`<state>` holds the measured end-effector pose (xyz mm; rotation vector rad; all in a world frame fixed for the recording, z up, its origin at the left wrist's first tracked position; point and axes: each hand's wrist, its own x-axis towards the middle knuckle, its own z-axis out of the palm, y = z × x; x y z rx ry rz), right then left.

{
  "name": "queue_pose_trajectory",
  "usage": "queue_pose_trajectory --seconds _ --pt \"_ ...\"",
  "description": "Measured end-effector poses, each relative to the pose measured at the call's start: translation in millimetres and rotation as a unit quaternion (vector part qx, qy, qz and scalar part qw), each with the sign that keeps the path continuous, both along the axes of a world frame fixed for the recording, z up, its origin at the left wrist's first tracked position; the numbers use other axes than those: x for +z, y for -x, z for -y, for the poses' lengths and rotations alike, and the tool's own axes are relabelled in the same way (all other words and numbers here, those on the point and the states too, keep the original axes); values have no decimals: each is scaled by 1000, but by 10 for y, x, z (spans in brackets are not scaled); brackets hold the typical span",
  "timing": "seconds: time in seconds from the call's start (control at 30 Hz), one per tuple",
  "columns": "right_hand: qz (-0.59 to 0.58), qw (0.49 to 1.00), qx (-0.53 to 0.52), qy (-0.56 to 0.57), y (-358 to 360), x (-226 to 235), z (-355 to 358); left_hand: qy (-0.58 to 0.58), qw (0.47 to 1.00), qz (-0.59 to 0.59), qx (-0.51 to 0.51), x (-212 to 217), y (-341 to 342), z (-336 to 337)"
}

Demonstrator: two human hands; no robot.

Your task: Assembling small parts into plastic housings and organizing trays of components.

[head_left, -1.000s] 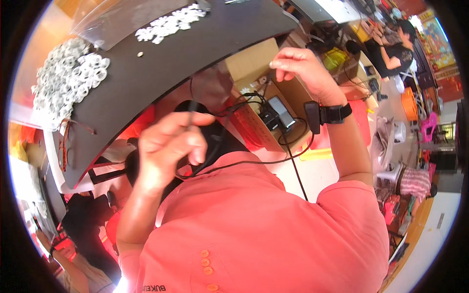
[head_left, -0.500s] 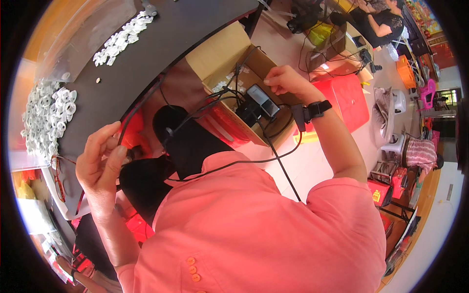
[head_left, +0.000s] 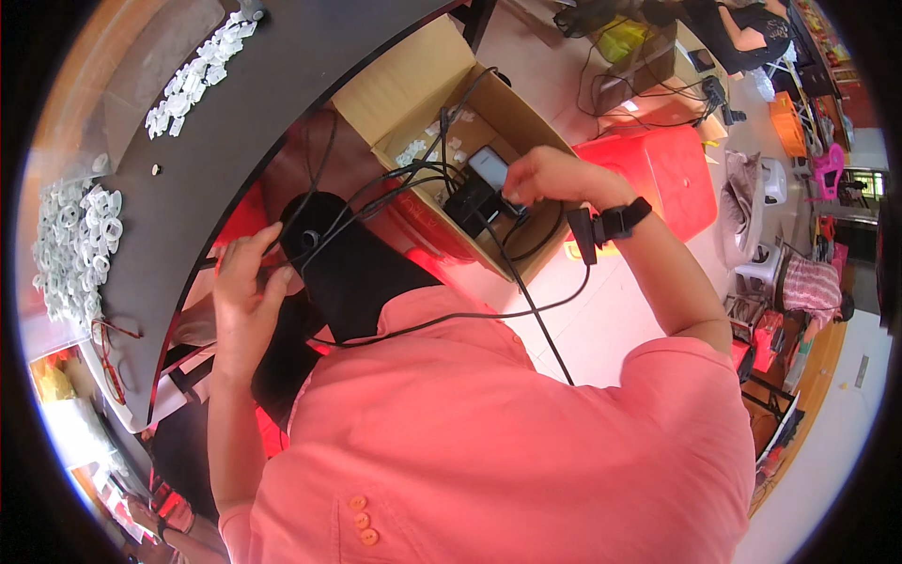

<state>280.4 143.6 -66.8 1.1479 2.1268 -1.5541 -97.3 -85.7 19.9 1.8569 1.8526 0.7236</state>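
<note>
Left hand spread around a cable, right hand bent over the box

The left hand (head_left: pixel 246 291) is raised at the near edge of the worktop (head_left: pixel 249 113), with its forearm coming up almost straight from below. Its thumb and forefinger point to the right and stand apart, and dark cable shows at the gap between them; whether they grip it, I cannot tell. The right hand (head_left: pixel 550 179) reaches inward from a bent elbow, with the wrist turned and the fingers curled downward. Their tips are just beside the silver-grey device (head_left: pixel 489 169); I cannot tell if they grasp anything.

This device lies inside the open cardboard box (head_left: pixel 531 122), next to a black block (head_left: pixel 472 205). From there several black cables (head_left: pixel 440 167) spread toward the left hand. Small white pieces (head_left: pixel 413 152) lie also in the box. The right wrist wears a black strap (head_left: pixel 622 221).

Farther out, a red stool (head_left: pixel 672 174) stands beyond the right wrist. On the worktop are a heap of pale rings (head_left: pixel 80 244), a row of white parts (head_left: pixel 202 73) and, near its edge, eyeglasses (head_left: pixel 111 367).
</note>
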Motion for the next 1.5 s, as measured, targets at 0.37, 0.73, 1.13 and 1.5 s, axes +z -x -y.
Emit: queue_pose_trajectory --seconds 0.37,0.73,1.13,1.5 --pt "42 971 234 -34 7 259 269 -121 977 -140 109 -792 289 -316" --pt "39 998 26 -48 289 257 349 61 787 511 341 -2074 740 453" --pt "-132 968 210 -44 2095 788 817 289 900 325 17 -2739 672 1139" --pt "-230 882 331 -244 3070 266 1467 62 859 454 228 -972 817 1038"
